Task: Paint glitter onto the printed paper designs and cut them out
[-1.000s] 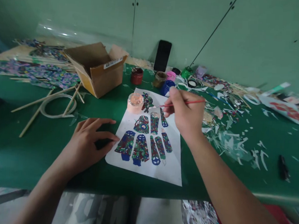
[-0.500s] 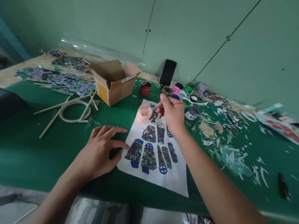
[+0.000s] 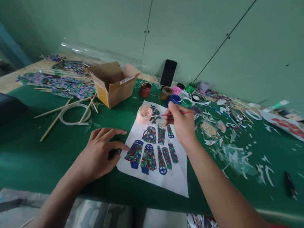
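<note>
Paper, marked with mottled shapes in red, green and blue, lies on a green table in front of a person at work, seen from the head camera. The right hand pinches a red brush between thumb and fingers, held above the upper part of the sheet. Its tip, at the peach jar's rim half a second ago, now points to the right of it, over the shapes; whether it touches the paper is too fine to tell. The shift suggests the brush has been loaded and is back at the painting. One slim shape at lower right has a pale, outlined end, so the coloring looks unfinished.

The peach jar stands on the sheet's upper left. The left hand grips nothing, its fingers spread and the index fingertip at the paper's left edge, much as before, probably steadying it. Beyond the sheet stand a red jar, a blue jar, a carton and a phone; scraps litter the right.
</note>
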`<state>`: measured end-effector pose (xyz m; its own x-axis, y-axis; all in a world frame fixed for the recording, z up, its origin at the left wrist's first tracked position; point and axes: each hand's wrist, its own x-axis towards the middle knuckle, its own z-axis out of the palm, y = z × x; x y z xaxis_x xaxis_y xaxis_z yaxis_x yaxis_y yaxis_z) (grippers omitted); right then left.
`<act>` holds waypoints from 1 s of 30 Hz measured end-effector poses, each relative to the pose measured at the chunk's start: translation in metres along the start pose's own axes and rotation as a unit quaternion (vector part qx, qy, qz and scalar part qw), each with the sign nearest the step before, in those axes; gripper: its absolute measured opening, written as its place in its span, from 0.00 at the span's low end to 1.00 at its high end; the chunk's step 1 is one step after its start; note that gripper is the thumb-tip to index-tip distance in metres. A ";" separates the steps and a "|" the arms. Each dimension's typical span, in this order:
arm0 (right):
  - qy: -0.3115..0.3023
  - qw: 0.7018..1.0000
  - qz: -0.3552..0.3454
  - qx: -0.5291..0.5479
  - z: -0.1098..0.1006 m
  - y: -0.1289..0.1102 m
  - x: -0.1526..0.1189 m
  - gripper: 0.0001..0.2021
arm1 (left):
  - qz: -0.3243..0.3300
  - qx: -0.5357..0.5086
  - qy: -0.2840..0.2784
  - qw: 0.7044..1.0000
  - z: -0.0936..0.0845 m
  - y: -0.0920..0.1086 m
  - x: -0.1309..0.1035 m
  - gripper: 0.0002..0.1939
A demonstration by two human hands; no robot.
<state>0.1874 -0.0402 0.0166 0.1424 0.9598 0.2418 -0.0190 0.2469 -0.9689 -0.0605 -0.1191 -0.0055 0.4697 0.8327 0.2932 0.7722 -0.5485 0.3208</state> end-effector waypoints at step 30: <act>0.117 0.968 0.060 -0.214 -0.053 -0.005 -0.132 0.21 | -0.005 0.039 -0.039 0.998 -0.002 0.008 0.011 0.15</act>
<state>0.2211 -0.1750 -0.0134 0.3861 0.9091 0.1562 0.3547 0.0100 -0.9349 -0.0502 -0.1148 0.0017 0.4914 0.8429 0.2192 0.8061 -0.5355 0.2520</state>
